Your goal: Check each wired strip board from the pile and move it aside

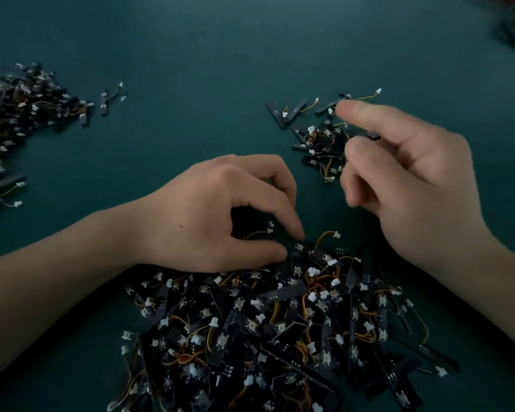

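Nearest you lies the tangled pile of black wired strip boards [280,337]; your left hand [214,215] pinches one board [298,248], so lift slowly. Whether your right hand [414,173] has anything in its grip, I cannot tell.

Black strip boards [280,322] with white connectors and orange-yellow wires lie on dark teal table [205,69].

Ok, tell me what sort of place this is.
Probably an electronics inspection bench: a big pile of wired boards, a smaller heap set apart, all on a green mat.
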Available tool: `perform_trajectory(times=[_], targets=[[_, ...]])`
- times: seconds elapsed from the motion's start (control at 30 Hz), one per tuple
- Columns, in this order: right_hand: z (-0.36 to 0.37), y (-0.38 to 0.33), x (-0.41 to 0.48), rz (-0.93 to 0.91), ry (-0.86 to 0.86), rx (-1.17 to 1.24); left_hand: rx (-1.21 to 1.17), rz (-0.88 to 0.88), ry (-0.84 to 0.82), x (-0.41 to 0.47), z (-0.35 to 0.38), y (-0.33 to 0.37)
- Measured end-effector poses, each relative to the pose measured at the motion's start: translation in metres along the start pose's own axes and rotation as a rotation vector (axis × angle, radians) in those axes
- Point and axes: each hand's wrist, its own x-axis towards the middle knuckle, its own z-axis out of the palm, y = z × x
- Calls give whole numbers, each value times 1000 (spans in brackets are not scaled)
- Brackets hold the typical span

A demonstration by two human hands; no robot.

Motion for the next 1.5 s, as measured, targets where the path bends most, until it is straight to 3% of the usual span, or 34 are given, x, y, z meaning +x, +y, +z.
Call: perform_trajectory(times=[0.27,0.77,0.97,1.1,1.23,1.5], targets=[[4,-10,-3,-7,-183,-128,28,13,-32,2,-2,1],[3,-13,-3,-11,-285,-178,-75,3,-62,4,-3,-1],[1,-16,-3,11,-325,-112,-357,-58,49,3,-6,-5],[2,-17,-4,-17,-403,-179,-427,-33,157,4,-4,-7],[4,-19,-3,-42,-375,-239,-448,-24,259,4,-2,-8],[5,-22,-5,-78,-329,-226,-387,-84,208,4,-1,-3]])
